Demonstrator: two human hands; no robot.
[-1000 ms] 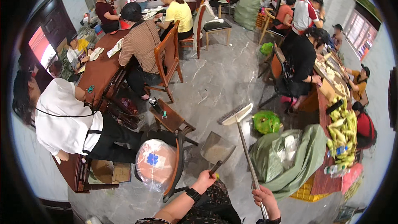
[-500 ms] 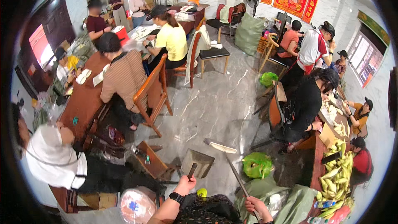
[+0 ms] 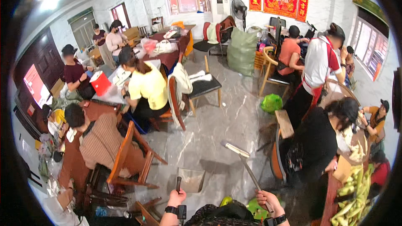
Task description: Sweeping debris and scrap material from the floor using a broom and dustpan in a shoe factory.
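My left hand [image 3: 176, 197] is closed around the dark upright handle of a dustpan [image 3: 191, 181], whose grey pan shows just beyond my fist. My right hand [image 3: 268, 201] grips the grey pole of a broom [image 3: 250, 175]. The pole slants forward and left to a narrow pale head [image 3: 235, 148] at floor level. Dustpan and broom head are apart, with the head farther away and to the right. I cannot make out any sweepings in the pan.
A grey tiled floor [image 3: 213, 127] stretches ahead. Wooden chairs [image 3: 132, 155] and seated people line the left table. On the right, a person in black [image 3: 314, 142] stands by a table heaped with corn [image 3: 354, 196]. Green bags [image 3: 271, 103] and a black-seated chair [image 3: 205, 87] stand farther on.
My view has moved forward between the tables and tilted up. The green sacks beside me have left the view. Both hands keep hold of the dustpan and broom.
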